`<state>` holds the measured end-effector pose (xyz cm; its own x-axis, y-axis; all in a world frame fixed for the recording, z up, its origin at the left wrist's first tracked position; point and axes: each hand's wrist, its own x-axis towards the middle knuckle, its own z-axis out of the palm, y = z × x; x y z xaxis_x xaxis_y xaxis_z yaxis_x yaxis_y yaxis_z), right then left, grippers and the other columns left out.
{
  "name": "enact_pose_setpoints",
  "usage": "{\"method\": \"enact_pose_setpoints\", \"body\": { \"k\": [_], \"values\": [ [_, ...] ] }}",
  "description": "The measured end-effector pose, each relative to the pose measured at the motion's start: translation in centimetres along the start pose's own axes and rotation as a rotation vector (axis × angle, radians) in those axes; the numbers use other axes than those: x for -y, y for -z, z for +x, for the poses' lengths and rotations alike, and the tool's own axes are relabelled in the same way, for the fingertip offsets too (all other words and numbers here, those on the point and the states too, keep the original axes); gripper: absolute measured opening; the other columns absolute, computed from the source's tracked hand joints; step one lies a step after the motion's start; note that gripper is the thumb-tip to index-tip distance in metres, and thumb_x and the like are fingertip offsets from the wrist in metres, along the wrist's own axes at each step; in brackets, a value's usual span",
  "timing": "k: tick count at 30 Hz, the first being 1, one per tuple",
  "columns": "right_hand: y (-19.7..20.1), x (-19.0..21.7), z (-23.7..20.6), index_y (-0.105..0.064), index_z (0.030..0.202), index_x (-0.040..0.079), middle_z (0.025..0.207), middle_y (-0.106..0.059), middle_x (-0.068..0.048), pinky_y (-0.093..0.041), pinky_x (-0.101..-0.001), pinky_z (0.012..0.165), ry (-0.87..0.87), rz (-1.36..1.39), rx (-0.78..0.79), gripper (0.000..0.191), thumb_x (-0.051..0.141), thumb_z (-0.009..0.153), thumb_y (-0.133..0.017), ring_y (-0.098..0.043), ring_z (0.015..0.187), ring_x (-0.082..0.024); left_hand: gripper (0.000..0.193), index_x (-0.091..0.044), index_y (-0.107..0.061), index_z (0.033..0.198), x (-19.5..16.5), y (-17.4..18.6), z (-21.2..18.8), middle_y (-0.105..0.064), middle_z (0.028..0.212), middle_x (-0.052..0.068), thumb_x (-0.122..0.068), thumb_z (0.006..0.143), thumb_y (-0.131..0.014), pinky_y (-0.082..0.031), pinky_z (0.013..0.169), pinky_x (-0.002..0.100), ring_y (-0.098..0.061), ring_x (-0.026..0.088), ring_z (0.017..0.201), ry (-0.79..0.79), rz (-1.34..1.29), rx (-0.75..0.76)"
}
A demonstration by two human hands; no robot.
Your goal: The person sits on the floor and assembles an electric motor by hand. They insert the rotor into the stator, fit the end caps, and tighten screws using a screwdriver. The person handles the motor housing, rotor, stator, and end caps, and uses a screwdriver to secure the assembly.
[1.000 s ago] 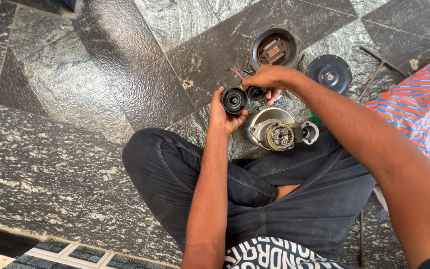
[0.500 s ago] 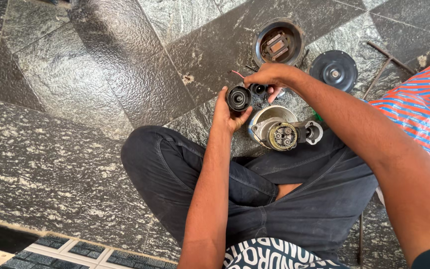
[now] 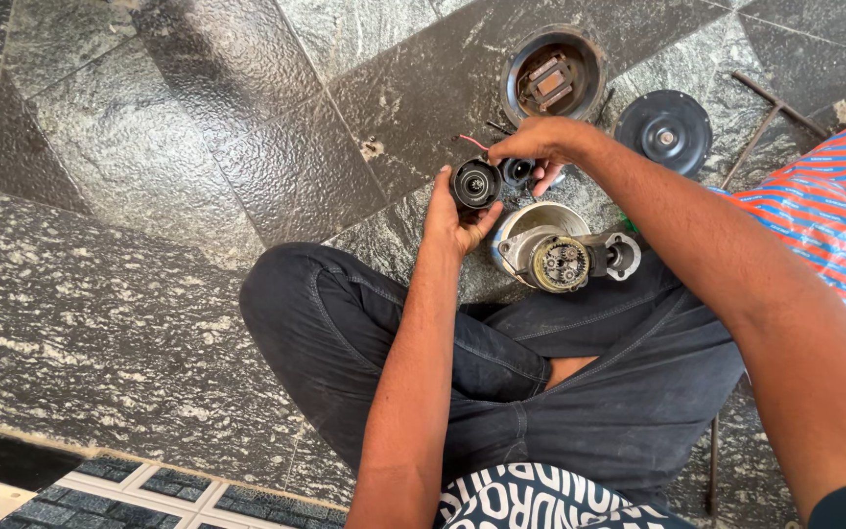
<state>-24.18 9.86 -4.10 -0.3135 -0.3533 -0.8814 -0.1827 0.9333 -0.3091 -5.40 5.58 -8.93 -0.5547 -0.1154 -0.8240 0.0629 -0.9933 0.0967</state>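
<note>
While left hand (image 3: 450,217) holds black round part (image 3: 475,183) | right hand (image 3: 540,145) touching it

There are two hands, a left hand (image 3: 450,217) and a right hand (image 3: 539,143), two small black round parts (image 3: 475,183) held in them, one metal motor part (image 3: 557,255), one round can (image 3: 552,74), one black disc (image 3: 664,130) and one rod (image 3: 748,149)
</note>
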Motion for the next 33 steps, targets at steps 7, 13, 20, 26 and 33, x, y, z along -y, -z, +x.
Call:
{"method": "enact_pose_setpoints", "body": {
  "k": [7, 13, 20, 26, 33],
  "values": [
    [-1.4, -3.7, 0.1, -0.057, 0.116, -0.003, 0.097, -0.067, -0.019, -0.064, -0.0389, 0.053, 0.275, 0.081, -0.108, 0.058, 0.025, 0.074, -0.083, -0.070, 0.066, -0.026, 0.062, -0.007, -0.048, 0.122, 0.8, -0.5, -1.5, -0.060, 0.121, 0.016, -0.050, 0.084, -0.070, -0.055, 0.089, 0.057, -0.065, 0.039, 0.108, -0.395, 0.306, -0.459],
    [0.3, -6.1, -2.6, -0.058, 0.129, -0.003, 0.107, -0.072, -0.018, -0.059, -0.0337, 0.064, 0.432, 0.059, -0.245, 0.058, 0.030, 0.087, -0.080, -0.072, 0.077, -0.021, 0.059, -0.002, -0.061, 0.129, -0.3, -0.2, -4.1, -0.059, 0.134, 0.019, -0.033, 0.080, -0.069, -0.045, 0.106, 0.041, -0.058, 0.031, 0.126, -0.718, 0.764, -0.241],
    [0.6, -18.5, -9.2, -0.073, 0.116, 0.008, 0.103, -0.077, -0.015, -0.055, -0.0472, 0.084, 0.244, -0.156, -0.934, 0.033, 0.023, 0.087, -0.080, -0.073, 0.095, -0.034, 0.063, -0.010, -0.055, 0.139, -0.5, 1.1, -9.2, -0.056, 0.145, 0.014, -0.012, 0.078, -0.073, -0.041, 0.114, 0.042, -0.054, 0.032, 0.137, -0.986, 1.216, -0.198],
    [-3.1, -21.1, -6.6, -0.070, 0.116, 0.006, 0.098, -0.073, -0.026, -0.054, -0.0535, 0.081, 0.124, -0.395, -0.886, 0.045, 0.033, 0.082, -0.083, -0.070, 0.094, -0.046, 0.077, -0.014, -0.052, 0.140, 1.3, -0.9, -7.7, -0.059, 0.142, 0.015, -0.009, 0.070, -0.082, -0.046, 0.108, 0.043, -0.059, 0.035, 0.130, -1.133, 1.346, -0.121],
    [-3.4, -19.6, -4.5, -0.071, 0.113, 0.003, 0.098, -0.074, -0.024, -0.057, -0.0514, 0.079, 0.112, -0.473, -0.887, 0.043, 0.030, 0.081, -0.081, -0.073, 0.091, -0.043, 0.084, -0.014, -0.049, 0.143, 1.5, -0.1, -6.9, -0.061, 0.142, 0.015, -0.003, 0.067, -0.084, -0.051, 0.107, 0.041, -0.061, 0.035, 0.131, -1.236, 1.364, 0.001]
  ]
}}
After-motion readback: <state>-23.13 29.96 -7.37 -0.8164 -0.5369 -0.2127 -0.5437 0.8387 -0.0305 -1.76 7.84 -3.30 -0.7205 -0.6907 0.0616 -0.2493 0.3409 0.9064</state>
